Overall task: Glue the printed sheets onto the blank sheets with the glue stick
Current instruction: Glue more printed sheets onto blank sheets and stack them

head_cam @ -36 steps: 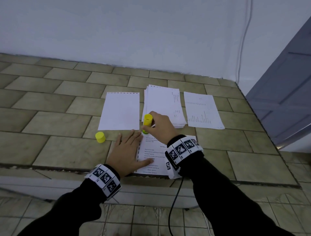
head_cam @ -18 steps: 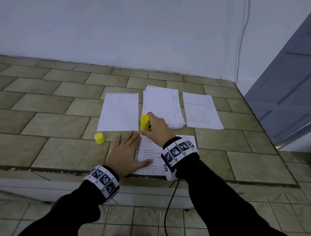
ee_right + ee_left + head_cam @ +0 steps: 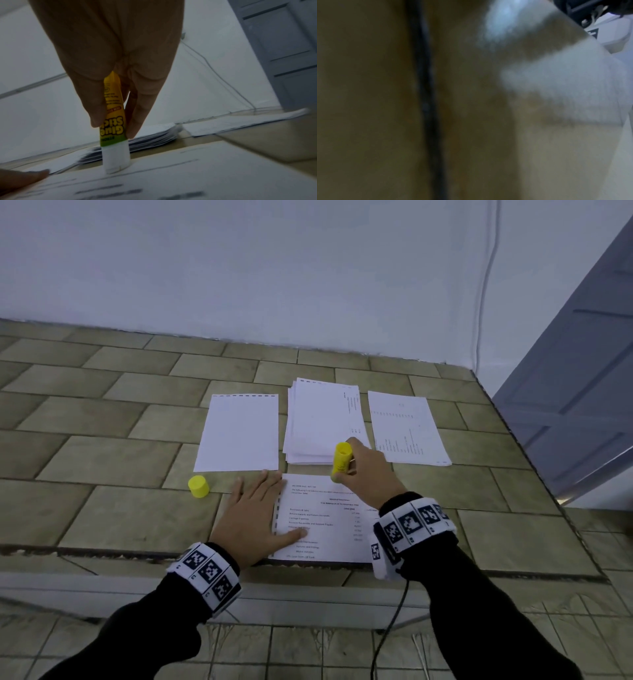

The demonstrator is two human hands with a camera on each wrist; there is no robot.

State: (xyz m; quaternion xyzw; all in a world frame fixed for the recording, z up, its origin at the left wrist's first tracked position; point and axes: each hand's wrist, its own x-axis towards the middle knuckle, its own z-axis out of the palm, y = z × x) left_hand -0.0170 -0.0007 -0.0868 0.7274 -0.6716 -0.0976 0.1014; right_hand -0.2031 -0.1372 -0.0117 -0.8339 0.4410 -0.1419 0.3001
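Note:
A printed sheet (image 3: 329,522) lies at the near edge of the tiled ledge. My left hand (image 3: 255,513) lies flat with straight fingers on its left margin and the tile beside it. My right hand (image 3: 364,474) grips a yellow glue stick (image 3: 341,457), cap off, held nearly upright; in the right wrist view the glue stick (image 3: 113,121) touches its white tip to the top edge of the printed sheet (image 3: 188,180). A blank sheet (image 3: 239,434) lies beyond, left of a stack of sheets (image 3: 323,422). The left wrist view is a blur.
The yellow cap (image 3: 198,486) stands on the tiled ledge (image 3: 102,457) left of my left hand. Another printed sheet (image 3: 406,428) lies at the right of the stack. A white wall runs behind, and a grey door (image 3: 582,392) stands at the right. A black cable (image 3: 394,621) hangs from my right wrist.
My right hand has slid the glue stick rightward along the top edge of the printed sheet. The left hand has stayed flat in place.

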